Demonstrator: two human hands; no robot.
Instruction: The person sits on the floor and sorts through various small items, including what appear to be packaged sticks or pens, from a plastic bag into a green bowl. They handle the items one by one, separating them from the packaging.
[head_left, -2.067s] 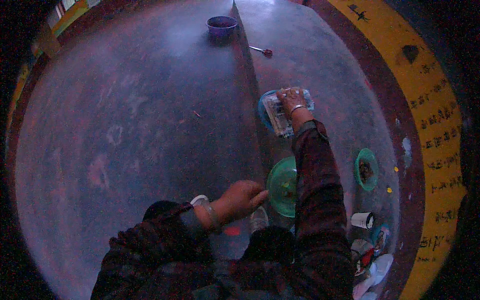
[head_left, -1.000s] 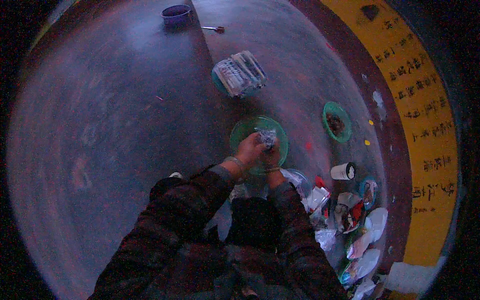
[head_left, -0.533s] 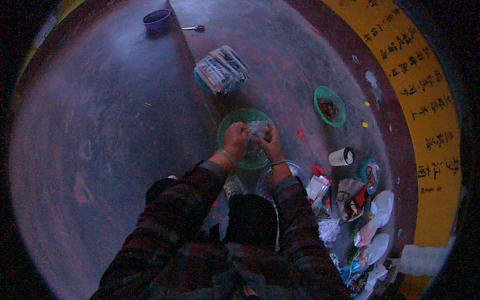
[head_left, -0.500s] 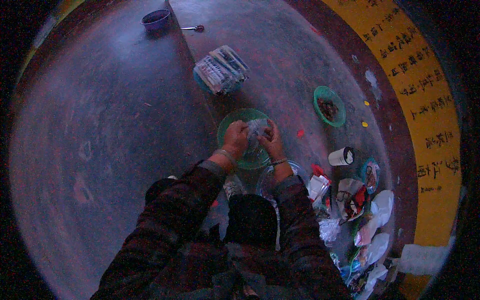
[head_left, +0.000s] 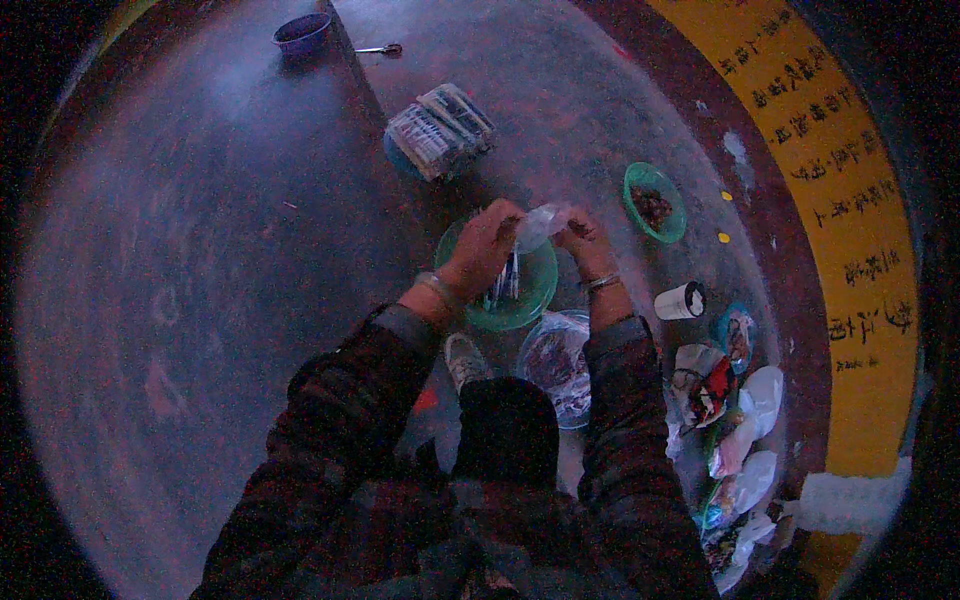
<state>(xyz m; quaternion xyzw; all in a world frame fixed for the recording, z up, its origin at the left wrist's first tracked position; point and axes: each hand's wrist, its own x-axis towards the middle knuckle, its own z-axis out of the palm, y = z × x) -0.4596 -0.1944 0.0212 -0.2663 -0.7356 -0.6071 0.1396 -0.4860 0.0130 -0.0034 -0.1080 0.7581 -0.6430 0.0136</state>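
A small clear plastic bag (head_left: 540,226) is stretched between my two hands. My left hand (head_left: 485,248) pinches its left side and my right hand (head_left: 586,243) grips the other side; both have closed fingers. Below them stands a green basin (head_left: 543,284), partly covered by my left hand and wrist. Several slender white and dark sticks, perhaps pens, lie in it (head_left: 509,283). Nearer to me, a clear tub (head_left: 527,362) holds crinkled transparent plastic, and my right forearm passes beside it.
Flat bundles (head_left: 440,132) lie stacked on a blue container ahead. A purple tub (head_left: 302,36) is farther off. To the right are a green bowl (head_left: 683,215) with dark bits, a white cup (head_left: 680,301), and several bags (head_left: 762,398) along the wall.
Both hands have risen away from the basin and moved apart, pulling the plastic bag out between them. The sticks in the basin now show, and more of the clear tub is visible.
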